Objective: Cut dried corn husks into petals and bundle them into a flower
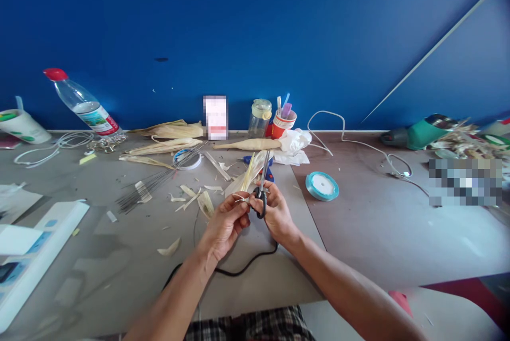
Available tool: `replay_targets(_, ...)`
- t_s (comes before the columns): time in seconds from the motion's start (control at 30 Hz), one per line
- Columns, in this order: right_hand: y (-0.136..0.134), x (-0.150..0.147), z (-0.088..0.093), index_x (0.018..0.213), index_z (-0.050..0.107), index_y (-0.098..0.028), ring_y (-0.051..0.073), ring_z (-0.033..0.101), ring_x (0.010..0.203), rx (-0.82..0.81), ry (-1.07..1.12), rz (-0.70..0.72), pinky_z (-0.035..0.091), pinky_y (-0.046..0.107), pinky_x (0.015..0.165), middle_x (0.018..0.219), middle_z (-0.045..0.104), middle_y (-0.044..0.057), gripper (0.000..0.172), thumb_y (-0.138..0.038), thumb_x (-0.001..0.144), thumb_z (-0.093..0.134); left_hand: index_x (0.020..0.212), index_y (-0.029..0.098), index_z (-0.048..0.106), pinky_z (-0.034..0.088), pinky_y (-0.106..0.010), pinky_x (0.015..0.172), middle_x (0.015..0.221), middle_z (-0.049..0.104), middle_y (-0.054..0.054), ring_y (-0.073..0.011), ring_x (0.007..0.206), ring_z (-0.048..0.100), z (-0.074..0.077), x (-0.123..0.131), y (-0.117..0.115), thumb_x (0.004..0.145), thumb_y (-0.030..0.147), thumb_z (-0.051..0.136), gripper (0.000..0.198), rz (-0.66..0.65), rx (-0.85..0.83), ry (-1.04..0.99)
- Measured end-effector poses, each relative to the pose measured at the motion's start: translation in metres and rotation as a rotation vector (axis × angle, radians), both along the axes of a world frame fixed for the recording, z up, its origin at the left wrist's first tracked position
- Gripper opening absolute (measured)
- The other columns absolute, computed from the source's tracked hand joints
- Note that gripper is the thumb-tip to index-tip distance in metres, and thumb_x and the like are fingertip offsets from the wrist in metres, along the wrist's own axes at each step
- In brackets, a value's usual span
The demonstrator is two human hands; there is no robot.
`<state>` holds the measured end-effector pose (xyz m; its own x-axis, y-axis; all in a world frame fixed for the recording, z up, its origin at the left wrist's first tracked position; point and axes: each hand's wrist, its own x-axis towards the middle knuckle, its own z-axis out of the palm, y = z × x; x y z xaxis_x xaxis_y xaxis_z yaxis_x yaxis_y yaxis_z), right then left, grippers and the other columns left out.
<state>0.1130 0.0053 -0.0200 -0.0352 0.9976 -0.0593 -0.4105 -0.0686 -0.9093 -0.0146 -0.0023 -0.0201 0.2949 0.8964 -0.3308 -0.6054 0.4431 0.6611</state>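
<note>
Close together over the table, my two hands meet in the middle of the view. My left hand is closed, its fingertips pinching a thin pale strip that looks like dried corn husk. In my right hand is a pair of scissors with black handles, blades pointing up and away from me. The right fingertips come up to the strip beside the left ones; whether they touch it I cannot tell. Just beyond the hands lie pale corn husks and a blue tool, partly covered.
A teal ribbon roll lies to the right. Thin wires and husk scraps are spread at left. A tilted plastic bottle, glass jar and red paper cup stand at the back. A black cable runs beneath my hands.
</note>
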Motion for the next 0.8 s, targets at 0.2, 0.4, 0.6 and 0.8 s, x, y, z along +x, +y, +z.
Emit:
replay_targets(0.2,0.001,-0.003,-0.001,0.097,0.043,-0.022,0.007,0.049,0.054,0.001,-0.018,-0.043,0.038,0.019,0.053,0.064,0.056,-0.007,0.048,-0.029,0.062,0.075,0.075,0.015,0.059,0.035,-0.017,0.047,0.058,0.054,0.005,-0.0029,0.044,0.045,0.000,0.002,0.000,0.061,0.021,0.077,0.024,0.026,0.020,0.027)
replay_targets(0.4,0.000,-0.001,-0.003,0.098,0.042,-0.022,0.009,0.049,0.058,0.054,-0.123,-0.014,0.039,0.021,0.054,0.068,0.055,-0.005,0.045,-0.033,0.066,0.071,0.068,0.013,0.057,0.036,-0.018,0.047,0.057,0.052,0.005,-0.0031,0.044,0.044,0.002,0.001,0.000,0.064,0.023,0.075,0.021,0.050,0.036,0.049)
replay_targets(0.6,-0.002,0.019,-0.005,0.109,0.047,-0.019,0.012,0.048,0.067,0.253,-0.514,0.150,0.041,0.026,0.062,0.076,0.054,0.000,0.038,-0.030,0.075,0.060,0.070,0.014,0.059,0.038,-0.018,0.048,0.066,0.059,0.002,-0.0036,0.048,0.047,0.007,-0.009,0.003,0.064,0.022,0.074,0.019,0.135,-0.004,0.018)
replay_targets(0.8,-0.009,0.019,0.002,0.100,0.054,-0.016,0.013,0.047,0.065,0.474,-0.869,0.209,0.040,0.026,0.062,0.072,0.052,0.000,0.031,-0.024,0.071,0.060,0.070,0.014,0.059,0.038,-0.018,0.050,0.067,0.060,0.001,-0.0039,0.049,0.046,0.008,-0.012,0.006,0.064,0.019,0.073,0.016,0.173,0.015,0.001)
